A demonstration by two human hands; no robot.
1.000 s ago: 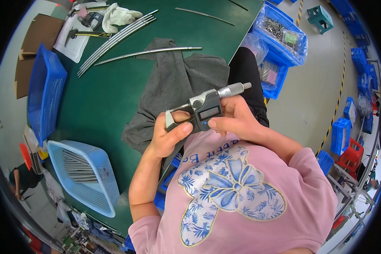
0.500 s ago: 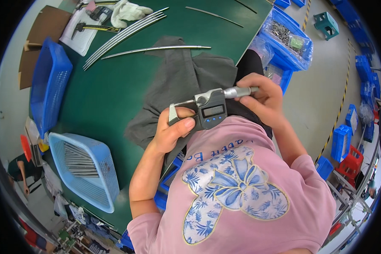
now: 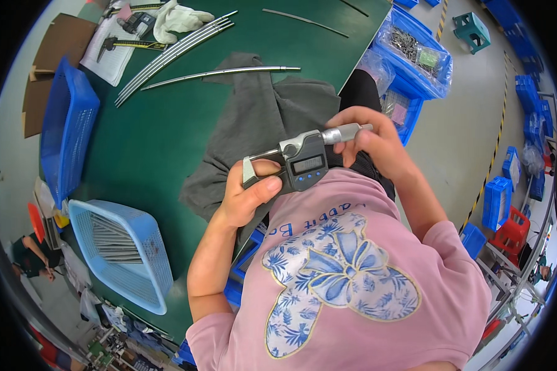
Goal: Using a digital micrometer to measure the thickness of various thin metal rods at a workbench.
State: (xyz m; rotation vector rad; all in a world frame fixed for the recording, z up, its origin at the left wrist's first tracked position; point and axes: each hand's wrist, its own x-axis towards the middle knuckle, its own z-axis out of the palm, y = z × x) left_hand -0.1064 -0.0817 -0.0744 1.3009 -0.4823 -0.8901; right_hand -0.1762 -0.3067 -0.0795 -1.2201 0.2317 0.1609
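Observation:
A digital micrometer with a grey body and small display is held level in front of my chest. My left hand is closed around its frame near the anvil, thumb on the near side. My right hand has its fingers curled about the silver thimble at the other end. No part can be made out between the measuring faces. Beneath the micrometer lies a crumpled grey cloth at the green table's edge. One slim metal rod rests across the cloth's far end.
Several metal rods lie bundled beyond, beside calipers, paper and a white glove. A light blue basket of rods stands left, near a darker blue basket. Blue bins with small parts sit at right.
My right hand has shifted its grip on the thimble, its fingers now curled lower beneath it. The micrometer has barely moved; the whole view has shifted slightly.

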